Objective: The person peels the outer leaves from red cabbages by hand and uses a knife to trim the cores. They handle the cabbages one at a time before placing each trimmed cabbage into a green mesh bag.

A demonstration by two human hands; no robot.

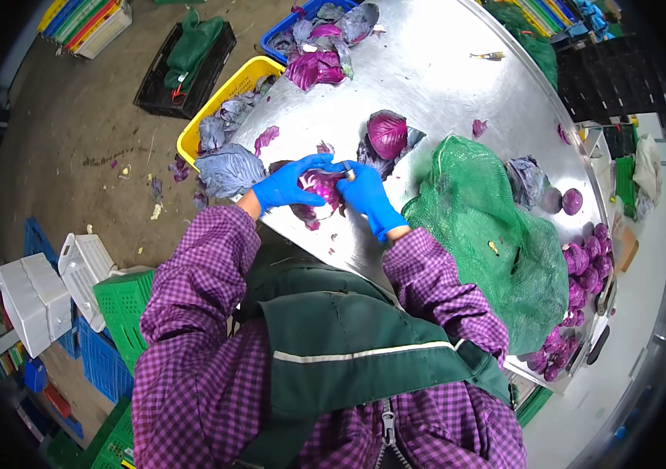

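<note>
Blue gloves cover both of my hands over the near edge of the metal table (426, 70). Curled around the top and left of a red cabbage (320, 187) is my left hand (295, 184), closed on it. The cabbage shows purple and white patches. My right hand (367, 197) is closed at the cabbage's right side on a small knife (349, 173); only a short bit of its handle shows and the blade is hidden. Just beyond my hands lies another red cabbage (387, 135) on dark outer leaves. A loose leaf (230, 170) hangs near my left wrist.
Cabbage leaves fill a yellow crate (187, 141) and a blue crate (276, 39) along the table's left edge. Green netting (473, 227) covers the right side. Several red cabbages (583, 266) line the far right. A small tool (489, 56) lies at the back.
</note>
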